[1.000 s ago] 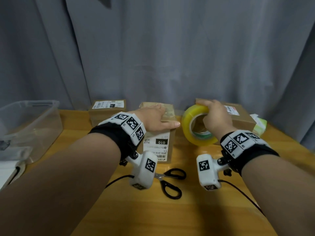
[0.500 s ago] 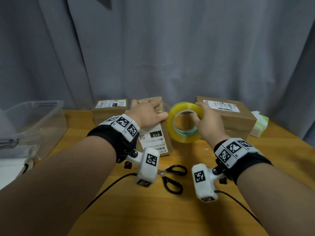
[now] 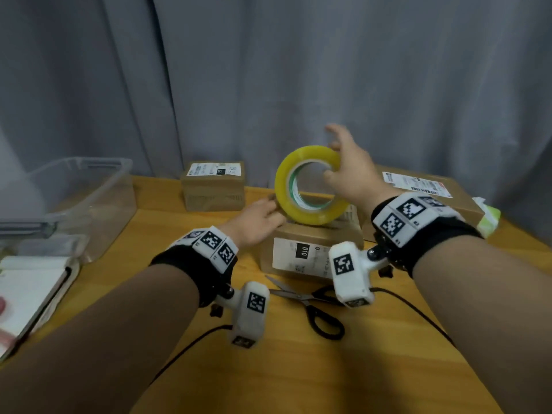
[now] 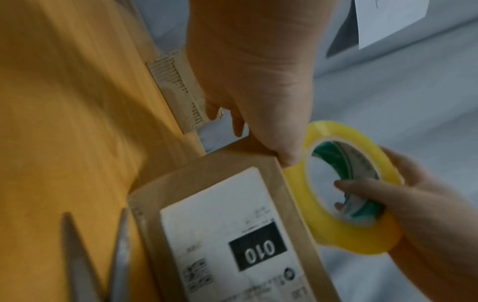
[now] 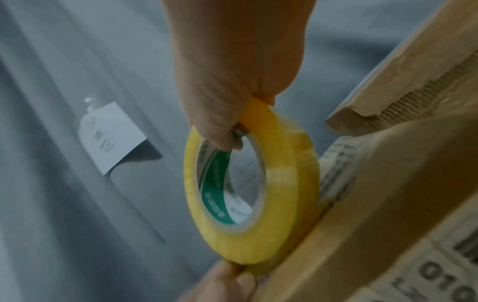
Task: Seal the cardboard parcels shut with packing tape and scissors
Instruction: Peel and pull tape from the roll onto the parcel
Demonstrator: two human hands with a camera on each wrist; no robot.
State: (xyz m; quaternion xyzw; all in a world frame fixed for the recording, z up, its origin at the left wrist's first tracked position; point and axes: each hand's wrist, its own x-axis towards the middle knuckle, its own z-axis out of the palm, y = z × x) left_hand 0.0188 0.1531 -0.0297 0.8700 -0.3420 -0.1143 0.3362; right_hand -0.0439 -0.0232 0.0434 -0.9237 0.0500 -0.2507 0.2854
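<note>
**Tape roll on the 010 box**

Nearest you, the scissors (image 3: pixel 310 306) lie on the table (image 3: pixel 298 369), blades apart, just before the 010 box (image 3: pixel 301 252). Your left hand (image 3: pixel 254 222) rests on that box's top left edge, fingers straight, thumb tip against the roll. Your right hand (image 3: pixel 352 171) pinches the tape roll (image 3: pixel 309 186) at its upper rim, thumb inside the core, the roll standing on edge atop the box. Behind stand two more boxes (image 3: pixel 213 186), by the curtain (image 3: pixel 298 70).

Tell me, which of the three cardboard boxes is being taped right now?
The middle box, with the black 010 label. The tape roll stands on it, between both hands; the other two boxes sit untouched behind.
</note>
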